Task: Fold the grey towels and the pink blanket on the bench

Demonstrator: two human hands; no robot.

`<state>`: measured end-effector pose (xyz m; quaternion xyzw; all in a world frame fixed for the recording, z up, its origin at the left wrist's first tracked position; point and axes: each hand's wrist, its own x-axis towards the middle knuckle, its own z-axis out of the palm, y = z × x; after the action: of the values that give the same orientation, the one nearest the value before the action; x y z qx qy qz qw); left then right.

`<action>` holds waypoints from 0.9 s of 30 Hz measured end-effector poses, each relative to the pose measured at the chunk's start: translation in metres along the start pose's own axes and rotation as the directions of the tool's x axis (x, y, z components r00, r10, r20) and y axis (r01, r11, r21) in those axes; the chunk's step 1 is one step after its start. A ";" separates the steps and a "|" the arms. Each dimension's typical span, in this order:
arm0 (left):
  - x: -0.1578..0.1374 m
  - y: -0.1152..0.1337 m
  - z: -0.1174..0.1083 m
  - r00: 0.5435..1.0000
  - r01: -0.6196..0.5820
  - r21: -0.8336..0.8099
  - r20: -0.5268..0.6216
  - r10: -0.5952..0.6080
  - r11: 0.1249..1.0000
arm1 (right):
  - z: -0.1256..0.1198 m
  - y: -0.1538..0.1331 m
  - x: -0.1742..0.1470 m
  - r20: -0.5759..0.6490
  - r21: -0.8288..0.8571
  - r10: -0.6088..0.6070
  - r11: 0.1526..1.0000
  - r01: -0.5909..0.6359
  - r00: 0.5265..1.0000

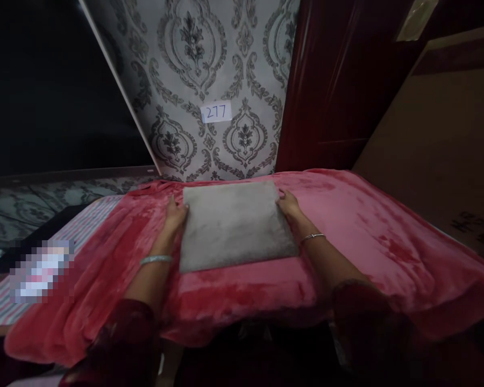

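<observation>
A flat grey rectangular piece, soft-looking like a cushion or folded cloth, is held between my two hands over the pink-red plush blanket. My left hand grips its left edge near the far corner, with the thumb on top. On the opposite side my right hand holds the right edge, also near the far corner. Fingers under the piece are hidden. Its near edge tilts slightly, and I cannot tell whether it rests on the blanket or is a little above it.
Behind the blanket stands a patterned wall with a paper label reading 277. A dark screen is at the left, above a striped cloth. To the right are a dark red door and a large cardboard box.
</observation>
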<state>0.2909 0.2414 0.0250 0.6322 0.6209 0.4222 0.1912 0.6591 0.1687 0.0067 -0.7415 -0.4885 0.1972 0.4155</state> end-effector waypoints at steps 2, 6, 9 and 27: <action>-0.002 0.007 0.005 0.999 -0.045 0.178 0.031 0.040 0.983 | 0.011 -0.006 -0.009 -0.027 -0.144 -0.078 0.987 0.073 0.997; -0.040 0.029 0.036 0.897 -0.426 0.351 0.288 0.337 0.834 | 0.039 -0.012 -0.050 0.114 -0.470 -0.365 0.800 0.374 0.924; -0.082 0.040 0.063 0.772 -0.604 0.397 0.506 0.385 0.691 | 0.055 -0.010 -0.079 0.264 -0.572 -0.346 0.695 0.435 0.900; -0.083 0.003 0.028 0.946 -0.273 0.554 0.305 0.113 0.787 | 0.062 -0.005 -0.093 0.296 -0.550 -0.330 0.708 0.443 0.896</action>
<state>0.3250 0.1703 -0.0129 0.7695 0.6225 0.1415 0.0195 0.5718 0.1135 -0.0358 -0.6947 -0.7047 0.0036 0.1441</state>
